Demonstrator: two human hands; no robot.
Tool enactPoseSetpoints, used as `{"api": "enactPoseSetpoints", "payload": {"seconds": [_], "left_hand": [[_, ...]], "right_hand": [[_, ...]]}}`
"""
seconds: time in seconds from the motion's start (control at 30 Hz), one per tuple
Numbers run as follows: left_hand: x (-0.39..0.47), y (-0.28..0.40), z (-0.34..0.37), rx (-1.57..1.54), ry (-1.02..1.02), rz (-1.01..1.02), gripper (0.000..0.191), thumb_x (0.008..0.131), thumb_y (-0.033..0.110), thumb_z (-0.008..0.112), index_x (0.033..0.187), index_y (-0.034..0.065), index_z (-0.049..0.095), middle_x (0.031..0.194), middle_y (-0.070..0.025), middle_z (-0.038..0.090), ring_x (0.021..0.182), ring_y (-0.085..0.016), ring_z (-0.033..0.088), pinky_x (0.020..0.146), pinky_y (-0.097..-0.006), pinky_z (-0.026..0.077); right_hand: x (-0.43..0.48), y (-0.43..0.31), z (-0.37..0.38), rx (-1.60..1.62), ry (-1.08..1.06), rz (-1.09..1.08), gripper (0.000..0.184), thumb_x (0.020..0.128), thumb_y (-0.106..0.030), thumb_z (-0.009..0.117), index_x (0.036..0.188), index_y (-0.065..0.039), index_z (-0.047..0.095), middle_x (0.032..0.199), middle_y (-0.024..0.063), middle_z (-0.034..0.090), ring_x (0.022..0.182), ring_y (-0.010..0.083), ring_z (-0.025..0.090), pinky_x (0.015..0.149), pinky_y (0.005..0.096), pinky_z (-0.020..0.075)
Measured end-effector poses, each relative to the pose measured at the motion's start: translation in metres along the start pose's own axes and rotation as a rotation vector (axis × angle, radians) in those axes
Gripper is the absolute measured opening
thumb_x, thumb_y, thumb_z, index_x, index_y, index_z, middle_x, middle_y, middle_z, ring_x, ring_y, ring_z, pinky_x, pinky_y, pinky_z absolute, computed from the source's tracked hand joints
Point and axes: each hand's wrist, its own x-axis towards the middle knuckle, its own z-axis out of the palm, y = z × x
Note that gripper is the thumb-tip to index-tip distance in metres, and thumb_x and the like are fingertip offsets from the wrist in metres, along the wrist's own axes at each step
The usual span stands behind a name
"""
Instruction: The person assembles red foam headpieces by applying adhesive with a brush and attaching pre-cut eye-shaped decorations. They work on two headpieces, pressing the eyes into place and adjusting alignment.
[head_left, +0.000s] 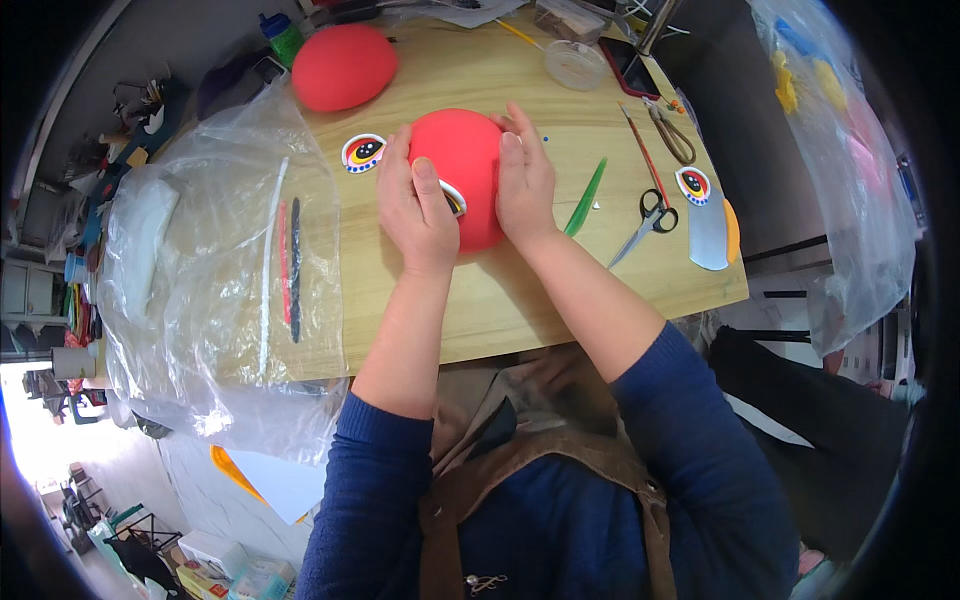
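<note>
A round red ball-like form (459, 142) stands on the wooden table between my two hands. My left hand (420, 206) cups its left side, the thumb beside a white-rimmed eye piece (454, 196) on its surface, partly hidden by that hand. Against the right side lies my right hand (526, 180), fingers pointing up. A painted-looking eye piece with blue dots (364, 153) rests just left of my left hand. To the right are a green pointed modelling tool (586, 196), black-handled scissors (651, 219) and another eye piece (693, 186) on a silver-grey blade-like tool (708, 234).
A second red form (345, 67) sits at the back left. Plastic sheeting (217, 285) covers the table's left side, with white, red and dark strips on it. A phone (630, 69), a clear round container (575, 64) and a thin brush (642, 150) lie at the back right.
</note>
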Motion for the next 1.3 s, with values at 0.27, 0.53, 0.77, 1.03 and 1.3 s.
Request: {"api": "enactPoseSetpoints", "payload": {"seconds": [0.27, 0.53, 0.77, 1.03, 1.3], "left_hand": [[0.000, -0.004, -0.017, -0.016, -0.073, 0.029, 0.064, 0.104, 0.043, 0.030, 0.138, -0.0099, 0.042, 0.141, -0.0249, 0.046, 0.131, -0.033, 0.044, 0.110, -0.0386, 0.032], [-0.007, -0.018, -0.008, -0.055, -0.061, 0.028, 0.070, 0.101, 0.051, 0.034, 0.134, -0.0094, 0.046, 0.136, -0.0268, 0.049, 0.129, -0.041, 0.045, 0.109, -0.0438, 0.033], [0.000, -0.007, -0.015, -0.177, -0.047, -0.051, 0.067, 0.098, 0.050, 0.043, 0.131, -0.0084, 0.050, 0.128, -0.0252, 0.055, 0.127, -0.040, 0.047, 0.109, -0.0450, 0.032], [-0.001, 0.055, -0.007, 0.703, -0.246, 0.518, 0.022, 0.074, 0.023, 0.078, 0.091, 0.0103, 0.071, 0.104, -0.0061, 0.066, 0.112, -0.027, 0.057, 0.107, -0.0471, 0.031], [-0.011, 0.047, 0.008, 0.681, -0.223, 0.413, 0.011, 0.076, 0.019, 0.077, 0.082, 0.0102, 0.072, 0.099, -0.0032, 0.067, 0.102, -0.022, 0.060, 0.103, -0.0443, 0.032]], "right_hand": [[-0.002, 0.012, -0.013, 0.102, 0.025, -0.066, 0.092, 0.091, -0.059, 0.057, 0.149, 0.003, 0.022, 0.147, 0.0244, 0.038, 0.135, 0.0327, 0.040, 0.112, 0.0384, 0.0310], [-0.011, 0.010, -0.003, -0.089, 0.021, -0.056, 0.085, 0.082, -0.057, 0.070, 0.133, 0.005, 0.042, 0.126, 0.0224, 0.054, 0.117, 0.0343, 0.055, 0.099, 0.0411, 0.0439], [-0.013, 0.012, -0.011, 0.245, -0.031, -0.006, 0.079, 0.093, -0.058, 0.052, 0.139, 0.005, 0.039, 0.132, 0.0200, 0.051, 0.122, 0.0304, 0.051, 0.102, 0.0384, 0.0407], [-0.015, 0.016, -0.002, 0.274, 0.106, 0.077, 0.055, 0.104, -0.037, 0.032, 0.138, 0.004, 0.045, 0.140, 0.0214, 0.049, 0.130, 0.0314, 0.046, 0.110, 0.0386, 0.0331], [-0.015, 0.007, -0.003, 0.002, 0.152, -0.060, 0.044, 0.102, -0.029, 0.037, 0.129, 0.001, 0.054, 0.127, 0.0215, 0.057, 0.122, 0.0390, 0.049, 0.108, 0.0474, 0.0333]]}}
